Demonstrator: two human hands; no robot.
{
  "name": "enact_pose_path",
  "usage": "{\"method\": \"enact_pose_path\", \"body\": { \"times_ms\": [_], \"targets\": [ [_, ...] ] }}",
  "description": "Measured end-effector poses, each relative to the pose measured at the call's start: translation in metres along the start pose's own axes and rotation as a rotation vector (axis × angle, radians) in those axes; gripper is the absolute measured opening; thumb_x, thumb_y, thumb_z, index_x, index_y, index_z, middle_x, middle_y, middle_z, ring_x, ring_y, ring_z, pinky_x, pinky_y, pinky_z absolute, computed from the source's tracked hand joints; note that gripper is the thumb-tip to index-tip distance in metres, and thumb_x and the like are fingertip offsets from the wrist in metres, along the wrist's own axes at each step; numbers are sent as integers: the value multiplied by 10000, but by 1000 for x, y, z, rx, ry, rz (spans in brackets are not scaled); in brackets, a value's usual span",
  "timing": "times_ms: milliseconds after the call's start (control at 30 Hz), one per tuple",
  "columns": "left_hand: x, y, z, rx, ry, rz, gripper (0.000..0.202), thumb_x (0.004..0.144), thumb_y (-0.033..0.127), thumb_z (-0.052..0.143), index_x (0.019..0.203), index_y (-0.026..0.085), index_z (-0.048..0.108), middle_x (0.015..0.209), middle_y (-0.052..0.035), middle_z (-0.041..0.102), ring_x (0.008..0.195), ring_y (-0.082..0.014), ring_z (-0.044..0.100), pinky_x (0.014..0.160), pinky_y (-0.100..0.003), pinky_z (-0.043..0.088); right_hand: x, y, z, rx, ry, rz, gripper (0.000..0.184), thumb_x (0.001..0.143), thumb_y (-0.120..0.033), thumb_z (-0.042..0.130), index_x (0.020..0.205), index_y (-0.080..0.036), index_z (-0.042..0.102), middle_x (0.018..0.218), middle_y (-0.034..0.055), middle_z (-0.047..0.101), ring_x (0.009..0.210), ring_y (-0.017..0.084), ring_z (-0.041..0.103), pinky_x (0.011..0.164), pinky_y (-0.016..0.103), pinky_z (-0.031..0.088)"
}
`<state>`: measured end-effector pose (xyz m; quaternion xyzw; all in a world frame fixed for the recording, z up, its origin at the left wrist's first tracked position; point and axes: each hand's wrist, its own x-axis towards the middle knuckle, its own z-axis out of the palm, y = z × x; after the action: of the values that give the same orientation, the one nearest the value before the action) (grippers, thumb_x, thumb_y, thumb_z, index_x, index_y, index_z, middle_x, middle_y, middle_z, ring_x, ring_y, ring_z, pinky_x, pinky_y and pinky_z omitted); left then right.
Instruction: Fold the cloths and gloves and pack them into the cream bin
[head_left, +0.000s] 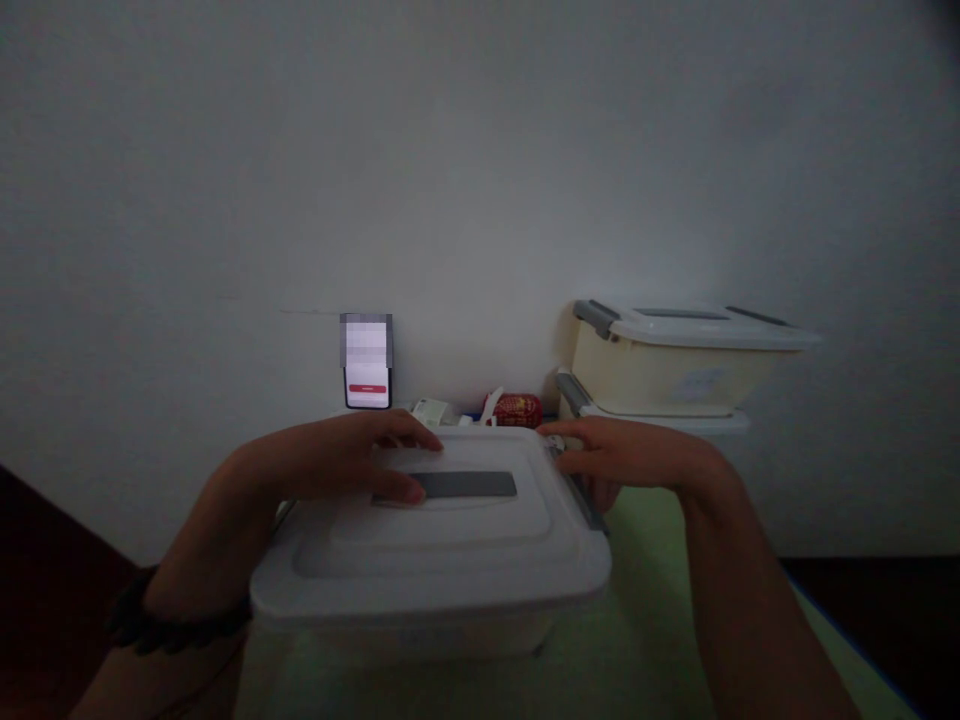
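Note:
A storage box with a white lid [465, 575] stands on the green-covered table in front of me, its lid on. A flat grey handle [472, 485] is set into the lid. My left hand [367, 455] rests on the lid's left part with fingers apart, its thumb on the handle's left end. At the right rim, my right hand [607, 455] has its fingers bent around the edge by the grey side latch [581, 495]. Its lower fingers are partly hidden beside the box. A dark beaded bracelet [176, 620] circles my left wrist.
Behind the box, a phone [367, 375] with a lit screen leans on the wall [480, 180]. A red can-like item [517, 408] and a pale packet [431, 410] lie near it. Two stacked lidded boxes [660, 375] stand at the back right of the green table cover [645, 620].

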<state>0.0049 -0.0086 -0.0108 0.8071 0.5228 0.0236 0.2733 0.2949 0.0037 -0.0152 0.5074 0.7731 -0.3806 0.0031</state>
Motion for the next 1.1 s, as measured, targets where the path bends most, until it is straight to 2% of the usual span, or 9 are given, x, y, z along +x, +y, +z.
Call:
{"method": "enact_pose_path", "body": {
  "times_ms": [100, 200, 300, 367, 500, 600, 700, 900, 1100],
  "targets": [
    [1, -1, 0, -2, 12, 3, 515, 712, 475, 638, 1189, 292, 573, 1228, -6, 595, 1120, -221, 547, 937, -288, 430, -2, 18, -3, 114, -20, 125, 589, 822, -172, 454, 1400, -191, 339, 825, 58, 723, 613, 151, 691, 554, 255, 553],
    [3, -2, 0, -16, 19, -32, 543, 682, 467, 660, 1187, 289, 574, 1219, -14, 597, 1110, -232, 548, 919, -304, 438, -13, 35, -7, 191, -4, 262, 630, 779, -96, 434, 1397, -140, 322, 912, 94, 720, 625, 145, 691, 561, 252, 553],
    [4, 0, 0, -26, 16, -30, 556, 649, 443, 690, 1173, 292, 579, 1217, -20, 596, 1117, -243, 541, 930, -328, 429, -23, 32, -9, 135, 116, 177, 479, 853, -207, 412, 1325, -125, 416, 717, 35, 678, 499, 119, 631, 503, 237, 520],
    [3, 2, -1, -19, 23, -12, 550, 651, 450, 692, 1164, 284, 584, 1225, -33, 591, 1121, -250, 538, 942, -345, 420, -22, 16, -4, 27, 237, 35, 392, 869, -268, 420, 1225, -129, 508, 625, -2, 614, 462, 108, 578, 452, 216, 466],
    [1, 2, 0, -27, 45, 24, 540, 662, 475, 693, 1149, 267, 593, 1198, -44, 604, 1098, -245, 552, 933, -331, 424, -5, -24, 21, -141, 398, -282, 298, 849, -244, 492, 1118, -171, 597, 781, 29, 654, 644, 131, 594, 587, 248, 454],
    [3, -1, 2, -37, 67, 41, 566, 629, 500, 716, 1131, 263, 602, 1145, -40, 625, 1070, -242, 562, 909, -314, 433, 9, -45, 46, -202, 385, -418, 262, 881, -313, 494, 1049, -170, 636, 953, 65, 659, 816, 161, 595, 729, 287, 440],
    [5, -5, 3, -41, 81, 32, 652, 579, 515, 749, 1145, 233, 590, 1149, -57, 616, 1070, -245, 554, 921, -323, 423, 18, -53, 61, -238, 425, -441, 288, 900, -398, 466, 985, -185, 642, 960, 68, 637, 880, 187, 564, 766, 317, 405],
    [3, -4, 3, -21, 72, 77, 632, 614, 526, 725, 1143, 207, 593, 1163, -66, 612, 1061, -240, 559, 920, -329, 424, 25, -53, 66, -218, 448, -315, 399, 933, -455, 350, 738, -176, 557, 721, 24, 575, 639, 136, 491, 579, 281, 319],
    [-6, -1, -2, -44, 119, 149, 534, 710, 530, 651, 1156, 243, 590, 1145, -45, 628, 1046, -233, 574, 891, -329, 447, 16, -49, 59, -264, 462, -361, 394, 893, -509, 412, 696, -181, 505, 841, 35, 514, 714, 149, 481, 634, 297, 339]
  ]
}}
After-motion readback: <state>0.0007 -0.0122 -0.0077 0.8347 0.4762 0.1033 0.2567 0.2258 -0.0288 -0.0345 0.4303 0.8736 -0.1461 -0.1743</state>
